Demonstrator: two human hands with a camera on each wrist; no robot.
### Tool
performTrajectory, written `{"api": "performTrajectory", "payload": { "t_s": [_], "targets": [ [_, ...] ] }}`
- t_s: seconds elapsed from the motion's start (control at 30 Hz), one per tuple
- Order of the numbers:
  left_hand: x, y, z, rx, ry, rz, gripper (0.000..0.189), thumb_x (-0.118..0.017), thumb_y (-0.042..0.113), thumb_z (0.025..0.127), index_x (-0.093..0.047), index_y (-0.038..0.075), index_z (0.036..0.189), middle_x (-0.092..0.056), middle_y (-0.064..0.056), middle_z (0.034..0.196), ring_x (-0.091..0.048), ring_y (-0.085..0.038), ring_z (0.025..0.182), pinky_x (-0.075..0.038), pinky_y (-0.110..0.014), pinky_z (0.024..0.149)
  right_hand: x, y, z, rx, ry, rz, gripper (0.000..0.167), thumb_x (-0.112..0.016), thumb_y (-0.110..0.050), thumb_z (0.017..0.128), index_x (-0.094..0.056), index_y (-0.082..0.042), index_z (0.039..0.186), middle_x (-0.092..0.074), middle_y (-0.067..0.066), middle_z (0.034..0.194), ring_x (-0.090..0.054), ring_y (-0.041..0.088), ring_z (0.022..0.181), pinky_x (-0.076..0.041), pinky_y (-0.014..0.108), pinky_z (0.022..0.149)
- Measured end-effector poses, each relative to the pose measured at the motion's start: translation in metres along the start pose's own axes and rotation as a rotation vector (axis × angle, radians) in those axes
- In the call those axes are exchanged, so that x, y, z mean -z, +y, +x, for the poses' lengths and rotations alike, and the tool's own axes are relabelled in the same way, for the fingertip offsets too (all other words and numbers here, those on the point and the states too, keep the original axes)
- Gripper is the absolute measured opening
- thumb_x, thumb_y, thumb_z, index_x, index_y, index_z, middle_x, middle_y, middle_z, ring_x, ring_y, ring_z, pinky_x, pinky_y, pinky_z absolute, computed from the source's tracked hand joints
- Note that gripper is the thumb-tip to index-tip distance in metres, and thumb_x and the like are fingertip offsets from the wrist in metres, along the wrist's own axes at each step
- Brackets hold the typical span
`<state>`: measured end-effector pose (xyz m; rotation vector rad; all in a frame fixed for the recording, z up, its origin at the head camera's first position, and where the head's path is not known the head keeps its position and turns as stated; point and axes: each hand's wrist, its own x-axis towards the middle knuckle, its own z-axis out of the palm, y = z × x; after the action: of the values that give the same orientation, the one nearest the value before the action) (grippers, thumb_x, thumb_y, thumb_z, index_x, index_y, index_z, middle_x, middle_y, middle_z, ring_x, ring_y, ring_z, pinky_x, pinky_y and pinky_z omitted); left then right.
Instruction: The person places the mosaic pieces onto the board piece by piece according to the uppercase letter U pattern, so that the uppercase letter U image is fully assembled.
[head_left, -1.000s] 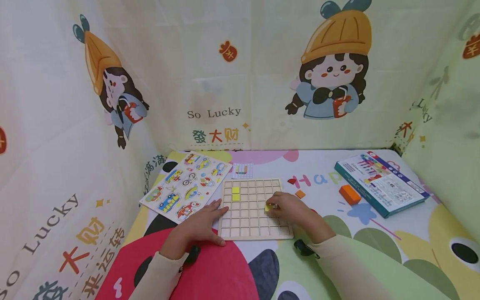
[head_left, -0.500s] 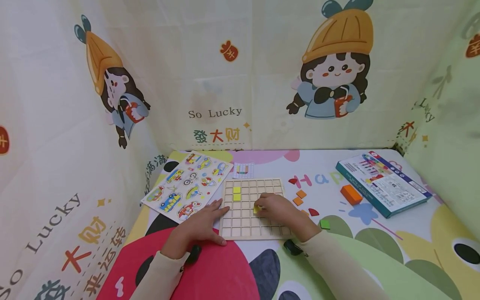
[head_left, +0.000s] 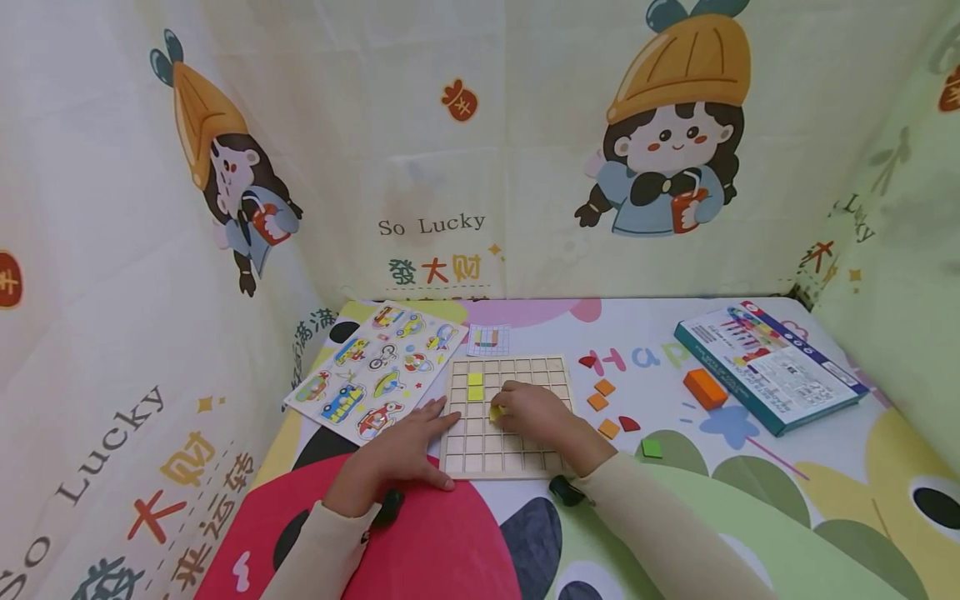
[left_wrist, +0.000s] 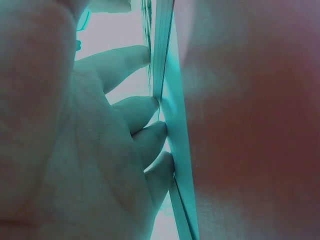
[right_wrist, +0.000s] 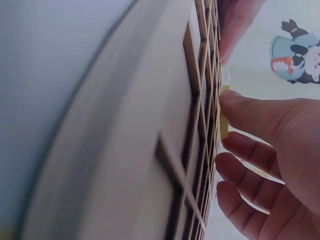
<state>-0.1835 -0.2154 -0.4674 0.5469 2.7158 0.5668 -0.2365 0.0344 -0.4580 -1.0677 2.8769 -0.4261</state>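
A wooden grid board (head_left: 480,467) lies on the table in the head view. Two yellow square tiles (head_left: 476,387) sit one above the other in its upper left cells. My right hand (head_left: 542,418) is over the middle of the board, pinching another yellow tile (right_wrist: 224,112) between thumb and finger. In the right wrist view this tile is edge-on, close to the grid. My left hand (head_left: 401,447) rests at the board's left edge with fingers spread, and in the left wrist view its fingertips touch that edge.
Right of the board lie orange tiles (head_left: 597,402), red wedge pieces (head_left: 630,424) and a green tile (head_left: 652,448). An orange block (head_left: 705,389) stands by a flat box (head_left: 772,367). A sticker sheet (head_left: 378,375) lies left, and a small pattern card (head_left: 489,340) behind the board.
My right hand has moved left across the board with the yellow tile, uncovering orange, red and green pieces on the right. The left hand has stayed in place.
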Motion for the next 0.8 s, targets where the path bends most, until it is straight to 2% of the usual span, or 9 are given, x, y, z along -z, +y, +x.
{"api": "performTrajectory", "payload": {
  "t_s": [0.13,0.27,0.4,0.6,0.8],
  "targets": [
    [0.0,0.0,0.0,-0.001,0.006,0.005,0.108,-0.086,0.057,0.059,-0.037,0.027,0.152,-0.019,-0.003,0.16,-0.015,-0.028,0.146,-0.044,-0.053,0.098,-0.001,-0.004,0.007,-0.006,-0.003,-0.016,0.023,-0.072,-0.024,0.09,-0.074,-0.015,0.111,-0.06,-0.007,0.092,-0.052,0.008,0.078,-0.049,0.026,0.072],
    [-0.001,-0.001,0.001,-0.001,0.007,-0.004,0.108,-0.086,0.057,0.059,-0.037,0.027,0.152,-0.019,-0.003,0.16,-0.015,-0.028,0.146,-0.047,-0.052,0.095,-0.003,-0.007,0.013,-0.007,-0.021,-0.021,0.023,-0.072,-0.025,0.09,-0.074,-0.016,0.111,-0.058,-0.008,0.089,-0.051,0.008,0.075,-0.048,0.024,0.069],
    [-0.003,-0.002,0.001,-0.013,0.007,0.0,0.108,-0.085,0.06,0.06,-0.037,0.027,0.152,-0.019,-0.003,0.161,-0.015,-0.028,0.146,-0.043,-0.051,0.1,-0.006,-0.008,0.016,0.0,-0.03,-0.028,0.023,-0.073,-0.027,0.089,-0.074,-0.016,0.11,-0.056,-0.009,0.087,-0.051,0.007,0.073,-0.047,0.023,0.067],
    [-0.003,-0.004,0.002,-0.021,0.009,0.014,0.108,-0.083,0.063,0.06,-0.037,0.028,0.151,-0.018,-0.002,0.161,-0.015,-0.027,0.146,-0.039,-0.051,0.103,-0.007,-0.011,0.021,-0.027,-0.028,0.003,0.026,-0.074,-0.028,0.088,-0.073,-0.017,0.112,-0.059,-0.008,0.093,-0.053,0.008,0.079,-0.05,0.025,0.075],
    [-0.004,-0.004,0.002,-0.026,0.003,0.022,0.111,-0.083,0.063,0.06,-0.035,0.027,0.153,-0.017,-0.002,0.161,-0.012,-0.027,0.146,-0.035,-0.053,0.106,-0.01,-0.013,0.027,-0.022,-0.024,-0.013,0.025,-0.073,-0.028,0.09,-0.073,-0.017,0.111,-0.059,-0.007,0.096,-0.055,0.008,0.082,-0.05,0.026,0.077]
  ]
}}
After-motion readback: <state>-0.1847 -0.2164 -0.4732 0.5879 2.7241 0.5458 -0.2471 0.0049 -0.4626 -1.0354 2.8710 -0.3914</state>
